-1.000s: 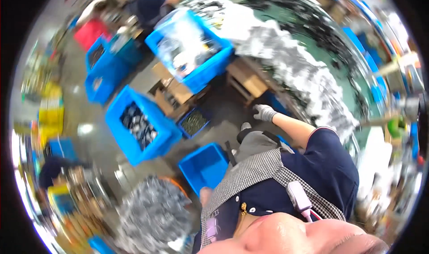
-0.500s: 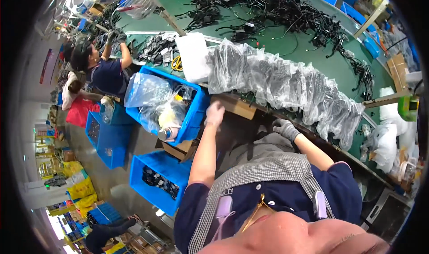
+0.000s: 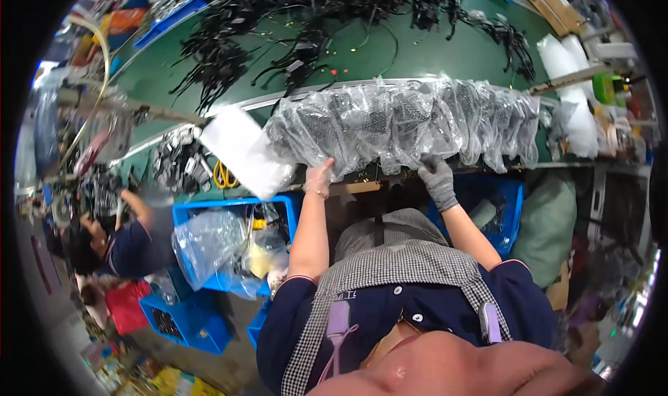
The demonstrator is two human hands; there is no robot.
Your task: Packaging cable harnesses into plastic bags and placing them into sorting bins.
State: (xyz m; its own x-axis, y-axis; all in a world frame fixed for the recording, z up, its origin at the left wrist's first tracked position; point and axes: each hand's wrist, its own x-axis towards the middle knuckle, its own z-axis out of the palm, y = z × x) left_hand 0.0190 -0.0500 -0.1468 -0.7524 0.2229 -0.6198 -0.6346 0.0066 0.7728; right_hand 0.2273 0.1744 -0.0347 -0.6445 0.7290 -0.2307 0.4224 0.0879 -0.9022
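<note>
A row of clear plastic bags (image 3: 390, 121) with dark contents lies along the near edge of the green table (image 3: 424, 55). My left hand (image 3: 319, 178), in a thin pale covering, is closed at the lower edge of the bags toward the row's left end. Its fingers are bent against the plastic. My right hand (image 3: 438, 185), in a grey glove, reaches the same lower edge farther right. Dark fingertips meet the bags there and are partly hidden, so its grip does not show. Black cables (image 3: 299, 48) lie heaped across the far side of the table.
A white foam sheet (image 3: 243, 149) and a yellow cable coil (image 3: 224, 176) lie to the left. Blue crates stand below: a left one (image 3: 233, 204) with plastic bags inside, a right one (image 3: 511, 215) beside a green sack (image 3: 550, 222). A co-worker (image 3: 122, 243) works at far left.
The view has swung round to face the bag row squarely. Both hands have moved up from near my lap to its lower edge. The right crate and green sack have come into view.
</note>
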